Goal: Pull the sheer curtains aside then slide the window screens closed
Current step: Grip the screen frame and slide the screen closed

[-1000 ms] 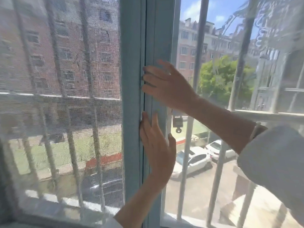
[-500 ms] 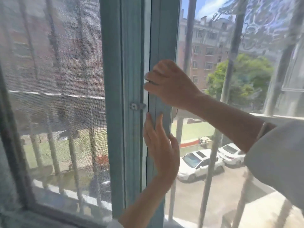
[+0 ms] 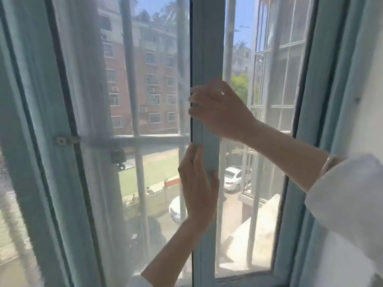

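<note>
The sliding window screen's pale blue upright frame bar [image 3: 208, 48] stands in the middle of the window. Its hazy mesh [image 3: 157, 96] stretches to the left of the bar. My right hand [image 3: 219, 112] is curled around the bar at mid height, fingertips hooked over its left edge. Below it, my left hand [image 3: 199, 187] lies flat along the bar, fingers pointing up and thumb on the bar's right side. An unscreened gap [image 3: 261, 141] separates the bar from the right window frame [image 3: 306, 100]. I cannot make out the sheer curtain.
A fixed blue frame post with a small metal latch [image 3: 66, 140] stands at the left. Grey security bars [image 3: 132, 79] run vertically outside the glass. A white wall [image 3: 369, 100] borders the window on the right. Buildings and parked cars lie below.
The screen bar, with both hands on it, has slid right, away from the latch post. Mesh now spans the space between them, and the view has shifted right.
</note>
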